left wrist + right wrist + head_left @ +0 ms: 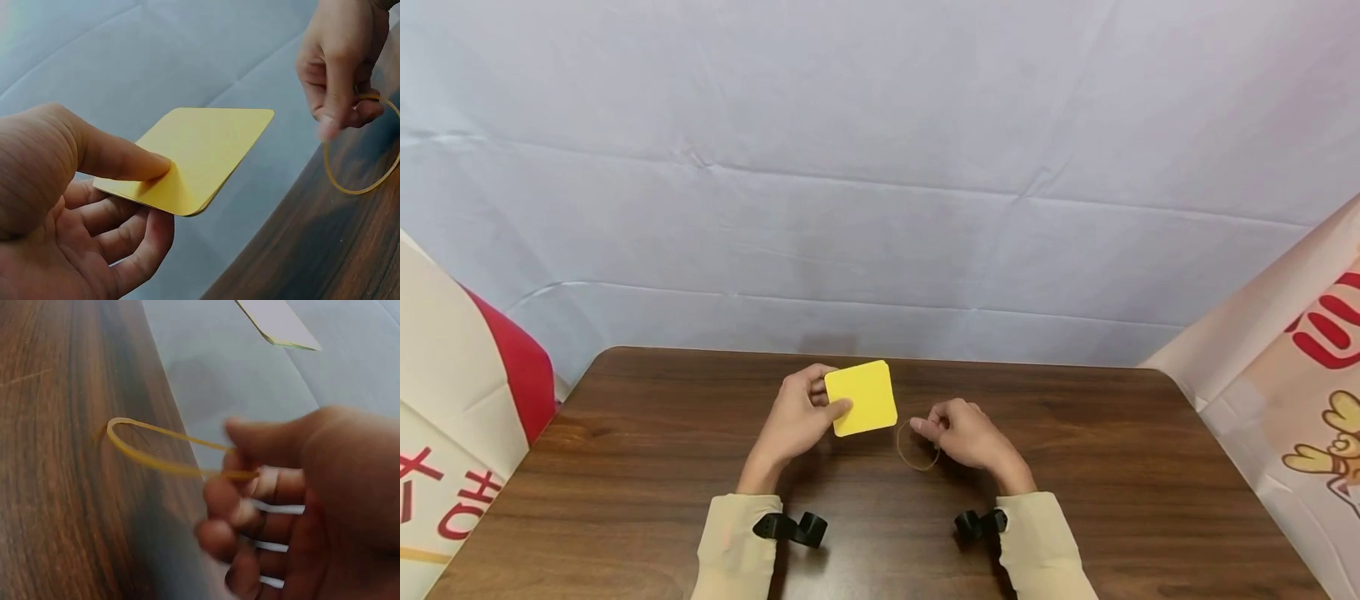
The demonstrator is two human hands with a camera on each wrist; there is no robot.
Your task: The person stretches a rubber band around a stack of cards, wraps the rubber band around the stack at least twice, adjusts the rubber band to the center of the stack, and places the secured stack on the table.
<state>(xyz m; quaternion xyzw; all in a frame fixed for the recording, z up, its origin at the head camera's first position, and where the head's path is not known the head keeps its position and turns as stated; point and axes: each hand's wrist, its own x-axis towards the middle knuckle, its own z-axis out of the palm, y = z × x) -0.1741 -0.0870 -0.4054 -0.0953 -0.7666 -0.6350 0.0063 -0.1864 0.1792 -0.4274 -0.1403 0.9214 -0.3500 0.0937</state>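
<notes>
A thin stack of yellow square cards (867,396) with rounded corners is held in my left hand (793,418). The thumb presses on the top face, and the fingers support the cards from beneath, as the left wrist view shows. To the right, my right hand (966,433) pinches a yellow-tan rubber band (147,461) between thumb and fingers. The band (350,189) hangs as a loose loop, apart from the cards. Both hands are above the table, with a small gap between them.
The dark wood table (625,500) reaches back to a pale cloth backdrop (850,208). Printed cloths hang at the left (445,433) and right (1285,400). Black wrist cameras are strapped over the light sleeves (737,542).
</notes>
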